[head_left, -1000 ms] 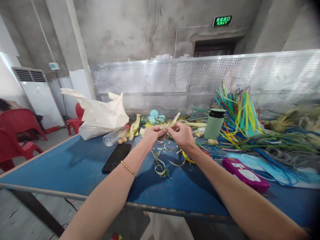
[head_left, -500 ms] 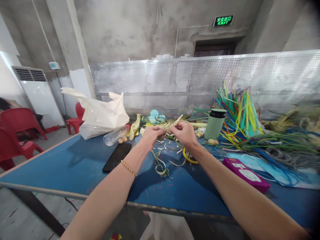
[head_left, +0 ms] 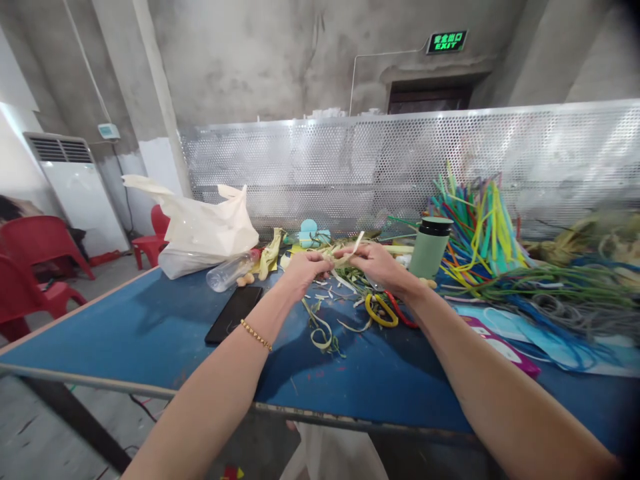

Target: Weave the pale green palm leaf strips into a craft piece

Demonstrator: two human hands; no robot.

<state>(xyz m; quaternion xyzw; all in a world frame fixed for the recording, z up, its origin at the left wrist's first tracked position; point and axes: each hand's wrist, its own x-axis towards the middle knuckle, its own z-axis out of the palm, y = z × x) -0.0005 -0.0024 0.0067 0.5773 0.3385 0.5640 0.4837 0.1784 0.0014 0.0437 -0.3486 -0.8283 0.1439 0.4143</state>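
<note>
My left hand [head_left: 306,272] pinches pale, flat plant strips over the middle of the table. Just beside it, my right hand [head_left: 376,264] is closed on the same pale strip [head_left: 359,244], whose free end sticks up past the fingers. The fingertips of both hands nearly meet, and small parts of the strips are hidden between them. Below the right wrist lie scissors with yellow and red handles [head_left: 381,311]. A curled strip [head_left: 323,337] rests on the table nearer to me, and leafy scraps [head_left: 330,291] are scattered under the hands.
On the blue table [head_left: 135,340] are a black phone [head_left: 234,313], a plastic bottle [head_left: 227,273], a white bag [head_left: 205,233], a green flask [head_left: 430,248], a purple box [head_left: 520,357], blue masks [head_left: 530,333] and colourful pipe cleaners [head_left: 485,227]. A perforated metal panel [head_left: 325,157] stands behind.
My right hand has turned flatter and its wrist has shifted right, uncovering more of the scissors' handles. The strip's end stands more upright. My left hand has hardly moved.
</note>
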